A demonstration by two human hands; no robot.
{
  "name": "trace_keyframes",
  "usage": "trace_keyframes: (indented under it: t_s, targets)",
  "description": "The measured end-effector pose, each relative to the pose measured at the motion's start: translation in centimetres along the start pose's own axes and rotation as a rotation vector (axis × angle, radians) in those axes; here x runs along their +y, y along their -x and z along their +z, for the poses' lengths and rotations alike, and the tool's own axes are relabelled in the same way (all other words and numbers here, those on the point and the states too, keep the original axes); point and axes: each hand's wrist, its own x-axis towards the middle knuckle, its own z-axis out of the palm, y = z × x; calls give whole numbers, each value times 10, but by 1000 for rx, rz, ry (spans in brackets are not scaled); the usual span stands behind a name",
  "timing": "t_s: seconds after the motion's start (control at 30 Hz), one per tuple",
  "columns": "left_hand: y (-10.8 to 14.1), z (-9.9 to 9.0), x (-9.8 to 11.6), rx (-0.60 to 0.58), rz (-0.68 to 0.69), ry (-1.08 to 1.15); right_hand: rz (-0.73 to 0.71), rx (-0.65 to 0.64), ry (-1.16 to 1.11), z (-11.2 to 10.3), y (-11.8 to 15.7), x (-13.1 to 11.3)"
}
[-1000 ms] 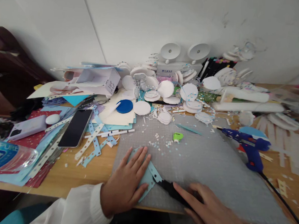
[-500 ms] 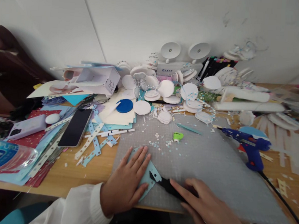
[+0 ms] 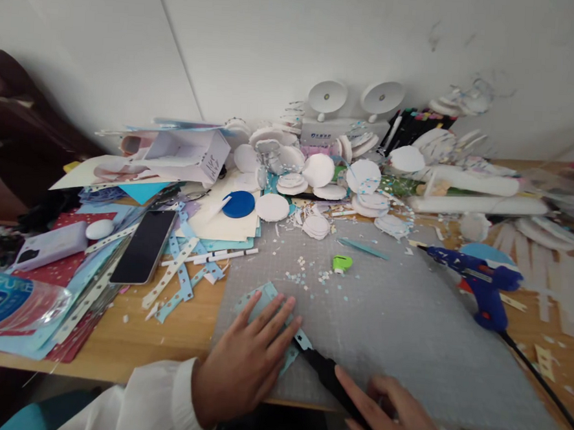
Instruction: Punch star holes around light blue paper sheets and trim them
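Note:
My left hand (image 3: 254,349) lies flat with fingers spread on a piece of light-blue paper (image 3: 269,290) punched with small holes. The paper rests on a grey cutting mat (image 3: 387,331). My right hand (image 3: 396,419) is closed around a long black craft knife (image 3: 333,377), with the index finger along its handle. Its front end meets a narrow blue strip of the paper (image 3: 303,338) beside my left fingers. Where the blade is, I cannot make out. Beyond the hands, small paper bits (image 3: 307,274) are scattered near a green hole punch (image 3: 342,264).
A blue glue gun (image 3: 482,275) with a black cord lies on the right. Teal tweezers (image 3: 363,247) lie on the mat. Left are a phone (image 3: 143,248), punched paper strips (image 3: 184,277) and a plastic packet (image 3: 14,302). Several white discs (image 3: 319,170) crowd the back.
My left hand has slid slightly right over the paper, its fingers now nearer the strip. The knife and my right hand have shifted down and right.

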Motion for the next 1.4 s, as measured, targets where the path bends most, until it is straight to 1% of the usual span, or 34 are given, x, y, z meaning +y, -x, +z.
trace_keyframes:
  t_s: [0.07, 0.13, 0.37, 0.43, 0.6, 0.77, 0.9, 1.1, 1.3, 1.4]
  targets:
    - [0, 1, 1, -2, 48, 8, 6, -20, -23, 3, 1, -1]
    - [0, 3, 2, -6, 71, 21, 10, -14, -38, 4, -1, -3]
    - [-2, 0, 0, -15, 80, 32, 47, 140, -28, -10, -14, -5]
    - [-3, -1, 0, -14, 85, 30, 40, 148, -27, -13, -15, -5]
    - [-2, -1, 0, -6, 90, 25, 79, 91, -42, -12, -17, -3]
    - [0, 2, 0, 47, 88, 35, 53, 80, -48, -18, -17, 3]
    - [0, 4, -1, 60, 94, 23, 57, 20, -47, -23, -16, 10]
    - [0, 4, 0, 48, 95, -7, 49, -74, -102, -24, -19, 24]
    - [0, 4, -1, 49, 102, -17, -11, -41, -75, -29, -37, 34]
    - [0, 5, -1, 59, 98, -12, -47, -49, -56, -32, -41, 37]
